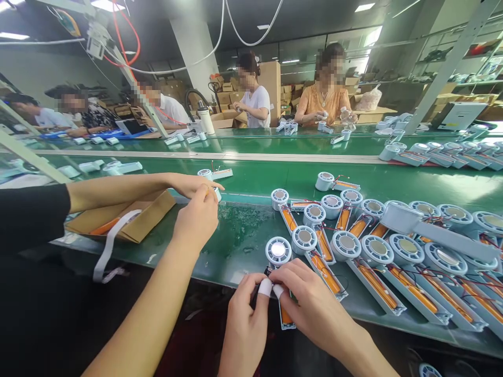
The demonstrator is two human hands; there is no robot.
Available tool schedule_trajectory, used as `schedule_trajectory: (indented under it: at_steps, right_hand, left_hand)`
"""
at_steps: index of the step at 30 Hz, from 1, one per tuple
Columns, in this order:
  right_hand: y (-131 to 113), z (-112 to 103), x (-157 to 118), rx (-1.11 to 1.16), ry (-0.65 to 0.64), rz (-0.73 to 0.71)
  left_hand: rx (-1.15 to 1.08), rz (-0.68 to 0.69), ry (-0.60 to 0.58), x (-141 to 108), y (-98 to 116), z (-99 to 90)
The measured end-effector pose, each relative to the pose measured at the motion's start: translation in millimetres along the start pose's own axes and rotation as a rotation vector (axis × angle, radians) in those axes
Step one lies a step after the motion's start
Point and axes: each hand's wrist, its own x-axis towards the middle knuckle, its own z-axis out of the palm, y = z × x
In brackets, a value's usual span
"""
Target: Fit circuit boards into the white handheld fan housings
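Observation:
Low in the middle, my left hand (247, 319) and my right hand (310, 301) come together over a light-blue handheld fan housing (279, 251). The fingertips of both are closed around a small black circuit board (268, 270) at the neck below the round head. White covers sit on both thumbs. Part of the handle, with an orange battery (286, 315), shows under my fingers; the rest is hidden by them. Right of my hands, several similar housings (347, 245) lie in rows, heads towards the far side, with orange batteries and thin red and black wires.
At left, a co-worker's bare arms (157, 283) reach over the bench beside an open cardboard box (147, 217) with a white strip hanging out. A green conveyor belt (267, 175) crosses behind, carrying a few housings. Several people (255, 99) work along the far side.

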Motion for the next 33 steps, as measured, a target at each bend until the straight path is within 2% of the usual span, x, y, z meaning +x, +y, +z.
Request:
schedule_trajectory:
  at_steps: [2,4,5,7,9,13,18,21,24,26,33]
  right_hand:
    - [4.3,2.8,-0.7,0.042,-0.008,0.019]
    - [8.3,5.3,-0.9,0.066,0.014,0.028]
    - [9.7,6.1,-0.8,0.069,0.039,0.028]
    - [11.1,6.2,-0.1,0.047,0.1,0.026]
    - [11.1,4.6,1.1,-0.009,0.137,0.031]
    - [9.0,-0.9,3.7,-0.168,0.121,0.023]
    - [1.5,-3.9,5.5,-0.344,0.137,-0.053]
    - [-4.9,-1.2,5.8,-0.489,0.179,-0.072]
    - [-6.6,2.6,6.9,-0.552,0.165,-0.075]
    - [-3.1,3.6,8.2,-0.486,0.134,-0.061]
    - [17.3,-10.2,12.1,0.011,-0.009,0.049]
  left_hand:
    - [0.013,0.016,0.035,55.1,-12.4,-27.2]
    - [0.021,0.029,0.048,97.1,-27.0,-45.9]
    - [0.023,0.035,0.058,110.1,-34.4,-50.8]
    - [0.018,0.042,0.078,121.0,-47.8,-53.4]
    - [0.005,0.038,0.101,119.3,-58.2,-51.7]
    - [-0.045,-0.005,0.156,111.0,-68.7,-50.5]
    - [-0.126,-0.06,0.18,101.3,-71.9,-45.9]
    - [-0.15,-0.064,0.192,91.5,-72.4,-42.9]
    - [-0.148,-0.056,0.216,85.0,-73.3,-45.7]
    - [-0.136,-0.04,0.235,83.8,-74.6,-48.4]
    - [-0.046,0.068,0.251,75.0,-84.0,-46.9]
